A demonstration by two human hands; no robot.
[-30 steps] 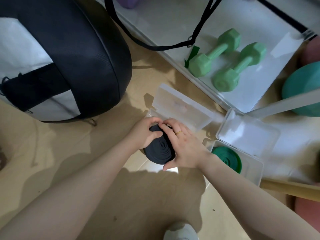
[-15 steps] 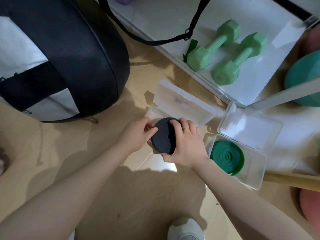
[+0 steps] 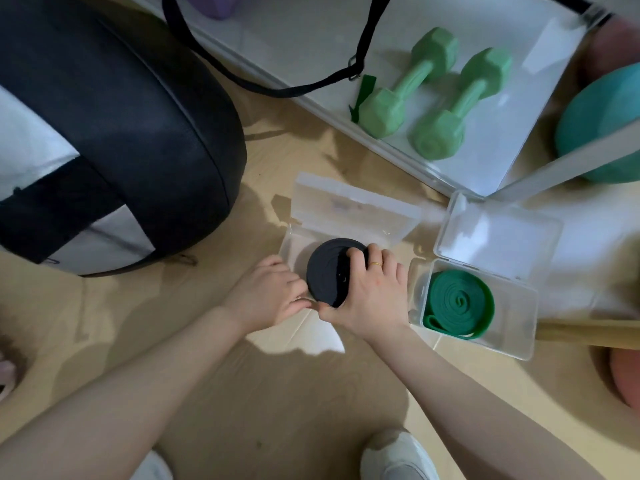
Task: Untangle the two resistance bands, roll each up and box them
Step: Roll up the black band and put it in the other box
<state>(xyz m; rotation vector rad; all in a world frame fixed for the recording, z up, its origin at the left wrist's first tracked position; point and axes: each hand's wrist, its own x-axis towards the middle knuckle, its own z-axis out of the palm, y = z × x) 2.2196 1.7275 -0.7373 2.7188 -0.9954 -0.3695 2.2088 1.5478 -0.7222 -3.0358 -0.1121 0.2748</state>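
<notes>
From the head camera, the rolled black band (image 3: pixel 329 270) sits at the centre of the frame, over the open clear box (image 3: pixel 294 244) whose lid (image 3: pixel 356 211) stands open just above it. The right hand (image 3: pixel 370 296) grips the roll, with fingers curled over its upper right edge and the thumb under its lower edge. The left hand (image 3: pixel 268 294) is at the left side of the roll, its fingers bent and the fingertips touching the roll's lower left edge; whether it really holds the roll, I cannot tell. To the right, a second clear box (image 3: pixel 519 327) holds the rolled green band (image 3: pixel 459 304) lying flat inside it, its lid open. In the upper right, two green dumbbells (image 3: pixel 436 95) lie side by side on a white shelf (image 3: pixel 512 133). A black and white punching bag (image 3: pixel 110 133) fills the upper left.
</notes>
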